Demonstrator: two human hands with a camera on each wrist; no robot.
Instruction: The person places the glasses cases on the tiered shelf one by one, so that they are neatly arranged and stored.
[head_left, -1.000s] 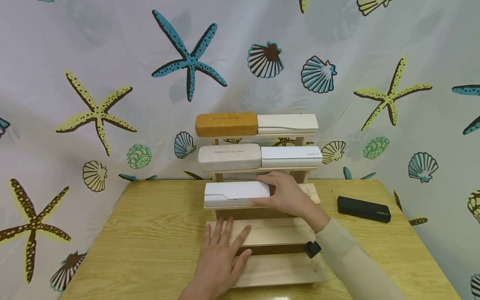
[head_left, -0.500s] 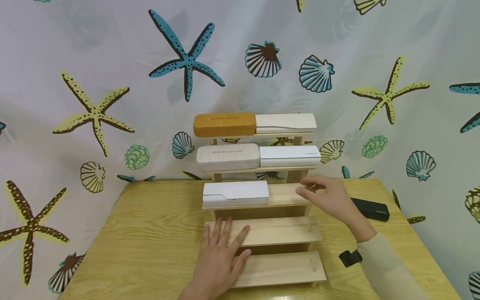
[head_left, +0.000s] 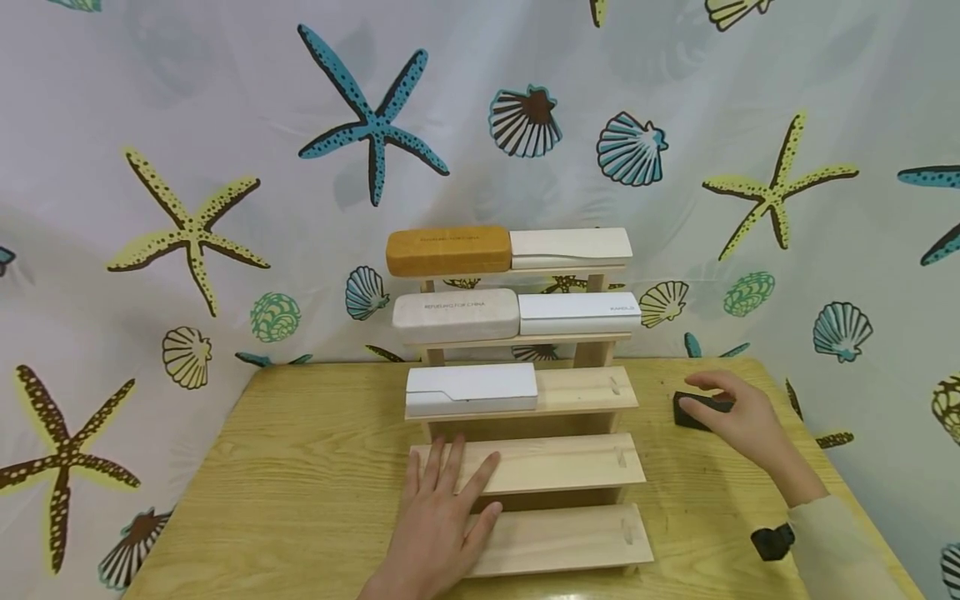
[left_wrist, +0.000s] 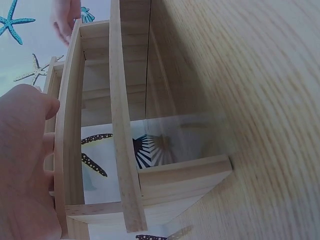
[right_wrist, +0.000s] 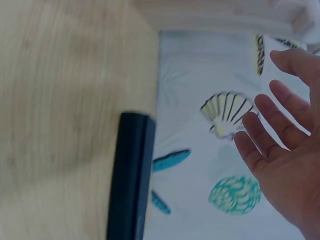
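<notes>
My left hand rests with spread fingers on the lower left of a stepped wooden rack. Over a black glasses case on the table, right of the rack, my right hand hovers with thumb and fingers apart and nothing between them. In the right wrist view, a gap shows between that hand and the black case. A white glasses case sits at the left of the middle tier, bare wood beside it.
Above it, the rack carries a grey case and a white case. On the top tier lie an orange-brown case and a cream case. A patterned cloth hangs behind the wooden table.
My right hand has left the white case on the middle tier and moved right to the black case, holding nothing. The left hand has stayed on the rack.
</notes>
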